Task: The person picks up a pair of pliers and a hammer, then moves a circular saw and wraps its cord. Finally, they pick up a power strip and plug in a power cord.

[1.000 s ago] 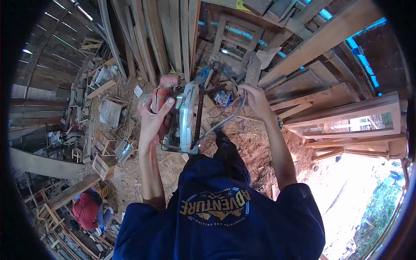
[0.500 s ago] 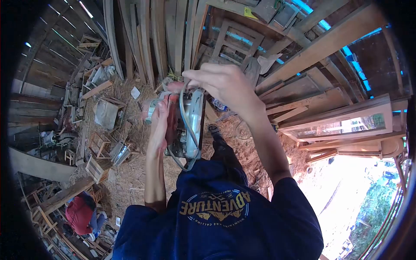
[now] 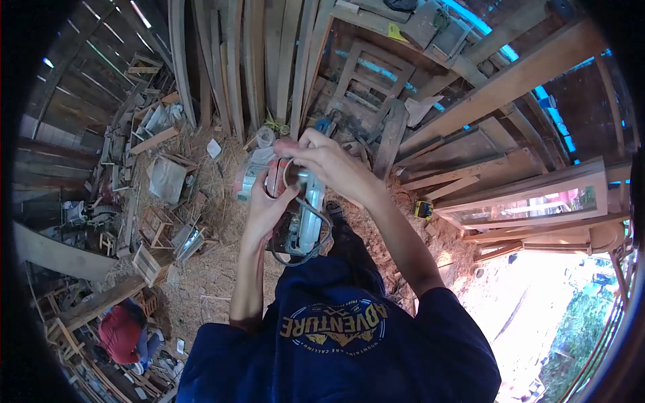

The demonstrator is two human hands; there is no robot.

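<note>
A corded power tool (image 3: pixel 310 218), red and teal with a long shiny metal side, is held up in front of my waist; it looks like an electric planer. My left hand (image 3: pixel 267 213) grips its red body, thumb reaching across towards the cord. At the far end, my right hand (image 3: pixel 329 161) has its fingers curled and pinched on the grey cord (image 3: pixel 328 232), beside a reddish knob-like end (image 3: pixel 285 148). From there the cord loops down along the metal side and round the near end. My right fingertips are partly hidden.
Long planks (image 3: pixel 252 74) lean upright ahead. To the right lie a framed glass panel (image 3: pixel 524 198) and a yellow-black tool (image 3: pixel 423 209). Straw and shavings cover the floor. Small wooden frames (image 3: pixel 153 263) stand left. A person in red (image 3: pixel 123 332) crouches at lower left.
My left hand has shifted its hold, its thumb now across the tool near the cord. My right hand has come lower and closer to it. The cord's loop bulges further right.
</note>
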